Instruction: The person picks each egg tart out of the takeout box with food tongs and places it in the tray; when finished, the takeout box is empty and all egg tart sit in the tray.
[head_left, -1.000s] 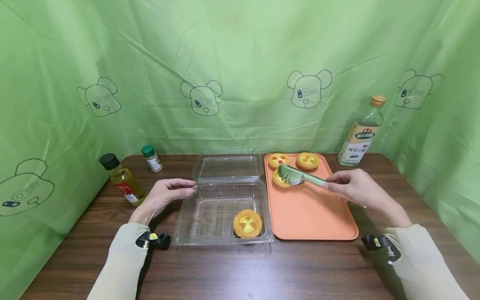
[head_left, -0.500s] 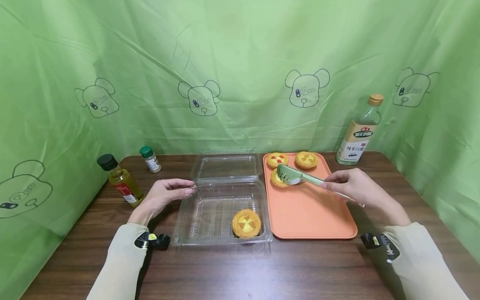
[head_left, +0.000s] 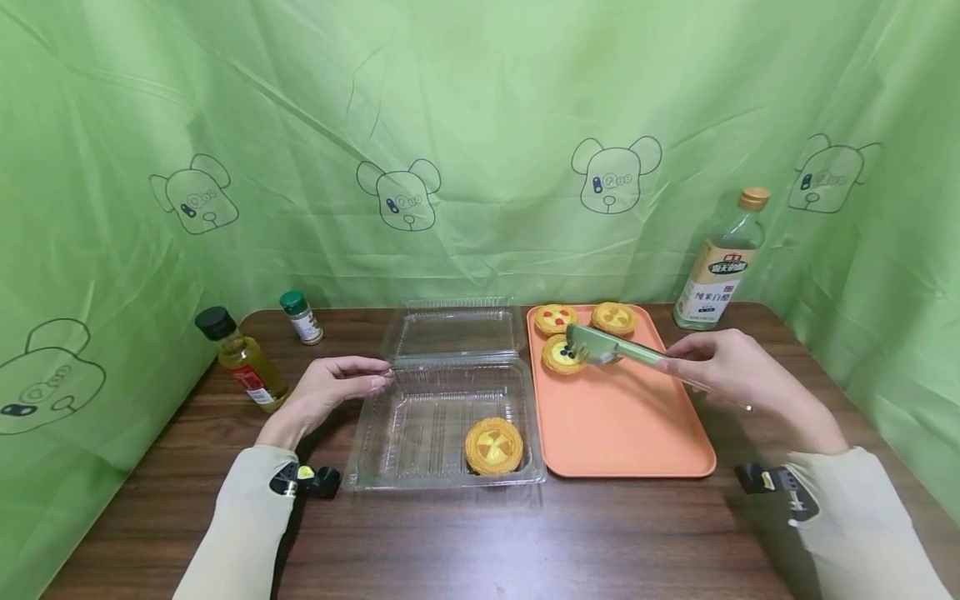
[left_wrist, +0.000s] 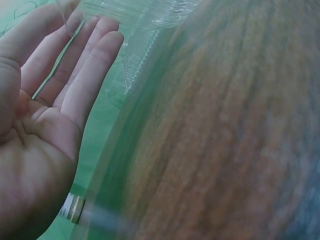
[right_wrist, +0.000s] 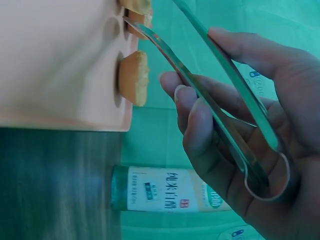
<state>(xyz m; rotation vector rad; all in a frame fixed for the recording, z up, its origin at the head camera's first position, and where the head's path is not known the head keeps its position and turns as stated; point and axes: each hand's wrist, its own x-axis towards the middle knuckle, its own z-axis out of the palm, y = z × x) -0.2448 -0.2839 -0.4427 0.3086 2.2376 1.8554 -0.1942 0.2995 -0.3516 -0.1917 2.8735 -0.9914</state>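
Note:
My right hand holds metal tongs above the orange tray. In the right wrist view the arms of the tongs stand apart. Their head is at the right side of a tart with dark berries, partly covering it. Behind it on the tray sit a tart with red pieces and a yellow-topped tart. My left hand pinches the left rim of a clear plastic box between thumb and forefinger. One tart lies at the box's front right; its lid is folded back.
At the left stand an oil bottle with a black cap and a small green-capped shaker. A tall vinegar bottle is behind the tray at the right. A green curtain hangs around the wooden table.
My right hand has moved slightly right with the tongs, whose head has come off the middle of the berry tart and uncovered its berries. My left hand has stayed at the box.

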